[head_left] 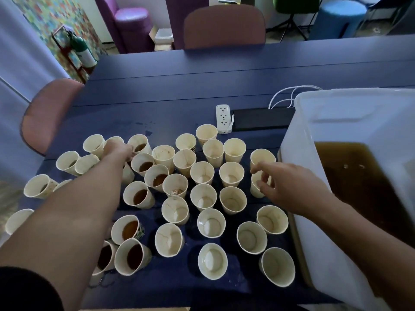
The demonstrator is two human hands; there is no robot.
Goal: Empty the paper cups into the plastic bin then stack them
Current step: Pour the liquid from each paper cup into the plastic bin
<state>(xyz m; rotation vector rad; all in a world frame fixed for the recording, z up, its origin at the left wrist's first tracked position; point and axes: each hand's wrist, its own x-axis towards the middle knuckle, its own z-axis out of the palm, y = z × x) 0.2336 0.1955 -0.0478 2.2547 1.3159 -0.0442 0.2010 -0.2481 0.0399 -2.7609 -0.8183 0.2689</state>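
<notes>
Several cream paper cups stand upright on the dark blue table (179, 86). Those in the middle and right, such as one empty cup (211, 223), hold no liquid. Cups on the left, such as one full cup (128, 230), hold brown liquid. A white plastic bin (298, 153) at the right holds brown liquid (359, 187). My left hand (118, 150) reaches over the far-left cups beside a brown-filled cup (140, 144); its fingers are hidden. My right hand (289, 185) hovers with spread, loosely curved fingers at a cup (256, 189) next to the bin.
A white power strip (222, 118) and a black flat device (262, 118) lie beyond the cups, with white cables (289, 95) behind the bin. Pink chairs stand at the far side (224, 28) and left end (45, 115). Wet patches show between cups.
</notes>
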